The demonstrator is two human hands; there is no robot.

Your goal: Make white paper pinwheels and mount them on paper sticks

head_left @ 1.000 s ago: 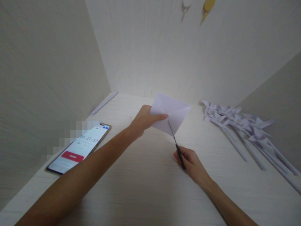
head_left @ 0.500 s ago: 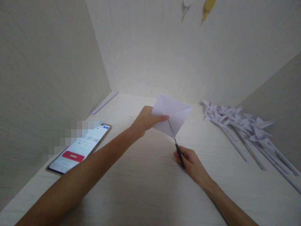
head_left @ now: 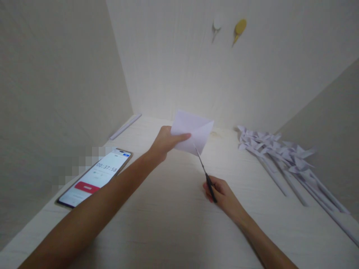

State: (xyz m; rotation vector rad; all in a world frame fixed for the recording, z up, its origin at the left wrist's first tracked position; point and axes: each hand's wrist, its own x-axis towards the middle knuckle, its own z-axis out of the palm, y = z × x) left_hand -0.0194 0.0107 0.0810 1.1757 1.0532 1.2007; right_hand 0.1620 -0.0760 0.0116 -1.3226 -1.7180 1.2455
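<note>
My left hand (head_left: pixel 164 141) pinches a folded white paper square (head_left: pixel 192 130) and holds it up above the pale wooden desk (head_left: pixel 174 216). My right hand (head_left: pixel 221 196) grips small black-handled scissors (head_left: pixel 204 173). Their blades point up and left, and the tips reach into the paper's lower corner. Both forearms stretch out over the desk from the near side.
A phone (head_left: pixel 97 177) with a running timer and a red button lies at the left. A pile of white paper pinwheels on rolled paper sticks (head_left: pixel 283 158) lies at the right. A rolled paper stick (head_left: pixel 125 126) rests by the left wall. Two hooks (head_left: pixel 238 30) hang on the back wall.
The paper and my left hand sit slightly further left in the picture, and the scissors followed. The view tilted up a little. The phone timer advanced.
</note>
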